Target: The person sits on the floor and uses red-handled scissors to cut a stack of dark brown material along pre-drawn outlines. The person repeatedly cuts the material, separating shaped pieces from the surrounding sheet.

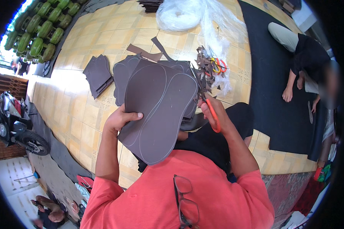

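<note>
My left hand [120,119] grips the left edge of a dark brown sheet [162,110], thumb on top. Pale lines on the sheet trace two shoe-sole outlines, and its lower end is rounded. My right hand [219,110] is closed on scissors [213,116] with orange handles. Their blades point up along the sheet's upper right edge; I cannot tell whether they bite into it. Behind the held sheet lie more brown sheets [120,78] with similar outlines, partly covered by it. Two brown offcut strips [144,52] lie just beyond.
Brown scraps [203,61] and red-and-yellow-handled scissors [218,65] lie right of the sheets. A brown stack [98,76] sits left on the tiles. Clear plastic [183,15] is heaped at the back. At right, a co-worker [309,57] bends over a long black sheet [265,80].
</note>
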A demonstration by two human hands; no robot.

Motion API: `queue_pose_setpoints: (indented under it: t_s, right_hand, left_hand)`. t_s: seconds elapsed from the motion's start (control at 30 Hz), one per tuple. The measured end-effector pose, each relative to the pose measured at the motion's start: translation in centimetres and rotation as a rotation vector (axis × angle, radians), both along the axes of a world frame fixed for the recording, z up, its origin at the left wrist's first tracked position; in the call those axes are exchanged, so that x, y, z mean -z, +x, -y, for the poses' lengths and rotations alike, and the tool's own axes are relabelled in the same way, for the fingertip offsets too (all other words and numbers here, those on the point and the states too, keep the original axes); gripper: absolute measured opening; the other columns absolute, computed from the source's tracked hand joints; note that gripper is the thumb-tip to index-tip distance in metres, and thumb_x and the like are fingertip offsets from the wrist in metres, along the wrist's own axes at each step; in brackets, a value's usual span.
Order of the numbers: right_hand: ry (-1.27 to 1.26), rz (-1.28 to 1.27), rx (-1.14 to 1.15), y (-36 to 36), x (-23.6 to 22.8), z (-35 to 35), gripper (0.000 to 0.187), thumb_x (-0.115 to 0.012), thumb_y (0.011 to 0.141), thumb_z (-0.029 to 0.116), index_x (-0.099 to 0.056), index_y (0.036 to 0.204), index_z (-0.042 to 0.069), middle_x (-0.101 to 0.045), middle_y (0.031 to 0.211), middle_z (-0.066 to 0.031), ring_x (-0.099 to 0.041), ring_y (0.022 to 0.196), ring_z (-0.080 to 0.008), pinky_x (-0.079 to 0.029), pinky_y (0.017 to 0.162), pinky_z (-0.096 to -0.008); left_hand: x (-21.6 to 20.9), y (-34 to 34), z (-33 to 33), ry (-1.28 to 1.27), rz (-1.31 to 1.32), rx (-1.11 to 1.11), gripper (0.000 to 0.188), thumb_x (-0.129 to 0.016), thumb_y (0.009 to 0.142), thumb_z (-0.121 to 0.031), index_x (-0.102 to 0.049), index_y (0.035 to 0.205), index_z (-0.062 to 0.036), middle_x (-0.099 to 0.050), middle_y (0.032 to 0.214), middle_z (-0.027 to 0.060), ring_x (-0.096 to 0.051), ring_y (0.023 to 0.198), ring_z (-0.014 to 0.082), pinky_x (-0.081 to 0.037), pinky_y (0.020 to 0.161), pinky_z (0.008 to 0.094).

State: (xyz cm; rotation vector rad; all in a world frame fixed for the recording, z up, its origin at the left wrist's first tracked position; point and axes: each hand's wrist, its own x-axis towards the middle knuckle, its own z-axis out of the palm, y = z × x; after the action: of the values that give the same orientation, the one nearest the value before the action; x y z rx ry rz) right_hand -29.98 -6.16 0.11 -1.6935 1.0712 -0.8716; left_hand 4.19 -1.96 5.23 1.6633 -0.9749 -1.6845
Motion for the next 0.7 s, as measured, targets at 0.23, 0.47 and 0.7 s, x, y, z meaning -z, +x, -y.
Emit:
queue_pose_setpoints:
  t_s: [0.23, 0.47, 0.7]
  right_hand:
    - [0.486, -0.02, -0.179, -2.9, -0.2, 0.4, 0.032, -0.055, 0.098, 0.034, -0.053, 0.088, 0.004, -0.05, 0.062, -0.0038, -0.054, 0.053, -0.0147, -0.044, 0.05, -0.0299]
    - [0.622, 0.858, 0.048, 0.9, 2.3, 0.4, 0.013, -0.055, 0.09, 0.014, -0.053, 0.095, 0.003, -0.058, 0.065, -0.0085, -0.055, 0.048, -0.0161, -0.05, 0.048, -0.0299]
    - [0.599, 0.743, 0.206, 4.5, 1.2, -1.6, 0.013, -0.052, 0.088, 0.011, -0.049, 0.094, 0.0, -0.057, 0.065, -0.0089, -0.059, 0.049, -0.0195, -0.054, 0.055, -0.0321]
  left_hand:
    - [-0.2, 1.7, -0.3, 0.037, -0.012, 0.052, 0.076, -0.081, 0.069, -0.018, -0.05, 0.136, 0.0037, -0.061, 0.125, 0.012, -0.054, 0.116, 0.0228, -0.038, 0.103, 0.0323]
    - [4.2, 1.4, -0.7, 0.304, -0.436, -0.333, 0.071, -0.081, 0.073, -0.026, -0.053, 0.132, 0.0023, -0.062, 0.125, 0.0144, -0.058, 0.113, 0.0252, -0.044, 0.099, 0.0343]
    - [5.7, -5.4, -1.5, -0.556, 0.012, 0.082, 0.054, -0.072, 0.086, -0.027, -0.054, 0.13, -0.002, -0.061, 0.122, 0.0123, -0.058, 0.112, 0.024, -0.047, 0.096, 0.0369]
